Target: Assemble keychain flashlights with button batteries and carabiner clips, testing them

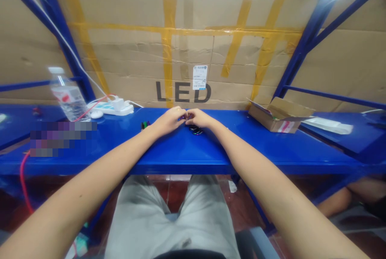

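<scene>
My left hand (171, 121) and my right hand (197, 118) meet over the middle of the blue table (183, 150). Both have their fingers closed around a small shiny purple-blue thing (182, 118), too small to name and mostly covered by the fingertips. Just below my right hand lie several small dark, glossy pieces (196, 130) in a loose cluster. Beside my left wrist is a small group of green, black and reddish pieces (145, 125), partly hidden by the forearm.
A water bottle (68, 96) and a white power strip (116, 107) stand at the left, with a red cable (24, 174) over the edge. An open cardboard box (271, 116) is at the right. Behind rises a large taped carton (135, 62). Another person's limb (337, 202) shows lower right.
</scene>
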The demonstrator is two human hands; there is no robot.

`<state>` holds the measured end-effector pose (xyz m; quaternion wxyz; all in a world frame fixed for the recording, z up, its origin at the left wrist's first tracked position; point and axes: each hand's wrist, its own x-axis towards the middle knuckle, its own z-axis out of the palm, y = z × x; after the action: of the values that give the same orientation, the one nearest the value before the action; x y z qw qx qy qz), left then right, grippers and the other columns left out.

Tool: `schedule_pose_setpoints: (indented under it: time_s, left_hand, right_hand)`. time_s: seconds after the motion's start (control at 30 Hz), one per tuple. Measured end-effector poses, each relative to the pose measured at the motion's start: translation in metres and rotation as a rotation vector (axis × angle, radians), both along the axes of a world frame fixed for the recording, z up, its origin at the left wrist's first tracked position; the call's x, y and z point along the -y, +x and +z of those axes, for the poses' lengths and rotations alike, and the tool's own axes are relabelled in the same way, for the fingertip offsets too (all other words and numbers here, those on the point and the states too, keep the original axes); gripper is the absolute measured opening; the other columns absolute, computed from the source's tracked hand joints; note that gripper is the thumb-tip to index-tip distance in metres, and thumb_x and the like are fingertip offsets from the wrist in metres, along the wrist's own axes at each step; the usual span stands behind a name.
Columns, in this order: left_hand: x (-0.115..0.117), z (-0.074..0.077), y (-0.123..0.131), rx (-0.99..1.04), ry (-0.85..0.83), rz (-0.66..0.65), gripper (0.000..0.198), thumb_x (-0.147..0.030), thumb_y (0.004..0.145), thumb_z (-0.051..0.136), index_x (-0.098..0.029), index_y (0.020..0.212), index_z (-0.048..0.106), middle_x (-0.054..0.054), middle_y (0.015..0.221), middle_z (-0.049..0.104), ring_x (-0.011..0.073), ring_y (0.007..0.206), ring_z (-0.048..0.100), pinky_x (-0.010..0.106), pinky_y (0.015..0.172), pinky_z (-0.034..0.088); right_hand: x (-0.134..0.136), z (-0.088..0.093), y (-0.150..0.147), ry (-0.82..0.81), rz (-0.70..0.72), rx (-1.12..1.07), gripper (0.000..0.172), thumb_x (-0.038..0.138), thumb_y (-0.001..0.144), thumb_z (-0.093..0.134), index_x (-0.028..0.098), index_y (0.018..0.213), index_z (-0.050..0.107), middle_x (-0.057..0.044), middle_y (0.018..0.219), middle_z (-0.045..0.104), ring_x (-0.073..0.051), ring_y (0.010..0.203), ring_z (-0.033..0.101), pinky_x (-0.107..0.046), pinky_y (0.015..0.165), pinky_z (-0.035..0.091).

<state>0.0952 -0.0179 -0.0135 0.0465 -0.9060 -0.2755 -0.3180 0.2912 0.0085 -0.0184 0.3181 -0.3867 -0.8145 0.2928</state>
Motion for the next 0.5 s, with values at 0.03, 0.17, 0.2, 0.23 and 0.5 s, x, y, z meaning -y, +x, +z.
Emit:
schedule_pose_setpoints:
  time_s: [0.03,0.17,0.2,0.23,0.5]
  left_hand:
    - [-0.0005,-0.0003,-0.0002,-0.008,-0.004,0.006,0.006,-0.019,0.092,0.059,-0.019,0.093,0.065,0.005,0.090,0.063,0.0195,0.088,0.059,0.032,0.080,0.048]
    - [-0.0018,-0.0003,-0.0014,-0.011,-0.005,0.025,0.006,-0.018,0.090,0.060,-0.019,0.093,0.065,0.006,0.089,0.063,0.0200,0.087,0.059,0.032,0.079,0.048]
    - [-0.0020,-0.0002,-0.0013,-0.009,-0.006,0.029,0.006,-0.018,0.089,0.060,-0.019,0.093,0.065,0.006,0.089,0.064,0.0201,0.087,0.060,0.033,0.080,0.048]
    - [-0.0021,-0.0002,-0.0010,-0.002,-0.009,0.033,0.007,-0.018,0.089,0.060,-0.019,0.093,0.065,0.006,0.089,0.064,0.0203,0.088,0.060,0.033,0.081,0.049]
    - [-0.0040,-0.0040,-0.0024,0.218,-0.294,0.134,0.018,-0.029,0.082,0.067,-0.018,0.095,0.073,0.006,0.094,0.076,0.0220,0.088,0.068,0.035,0.083,0.052]
  right_hand:
    - [-0.0002,-0.0001,0.0000,-0.001,0.001,0.000,0.016,0.006,0.068,0.070,0.015,0.078,0.062,0.001,0.073,0.065,-0.015,0.074,0.061,-0.027,0.073,0.047]
    - [0.0016,0.0009,0.0000,-0.021,-0.014,-0.006,0.016,0.004,0.068,0.070,0.015,0.076,0.061,0.001,0.071,0.065,-0.014,0.071,0.061,-0.026,0.070,0.047]
    - [0.0025,0.0012,-0.0002,-0.032,-0.016,-0.013,0.016,0.004,0.068,0.070,0.015,0.075,0.061,0.001,0.070,0.065,-0.013,0.069,0.060,-0.026,0.069,0.047]
    - [0.0034,0.0015,-0.0005,-0.050,-0.014,-0.026,0.016,0.004,0.068,0.070,0.015,0.075,0.061,0.001,0.069,0.065,-0.013,0.067,0.059,-0.026,0.067,0.047]
    - [0.0064,0.0022,-0.0053,-0.278,0.034,-0.209,0.031,-0.005,0.066,0.071,0.016,0.087,0.058,-0.002,0.070,0.072,-0.016,0.068,0.068,-0.028,0.066,0.055]
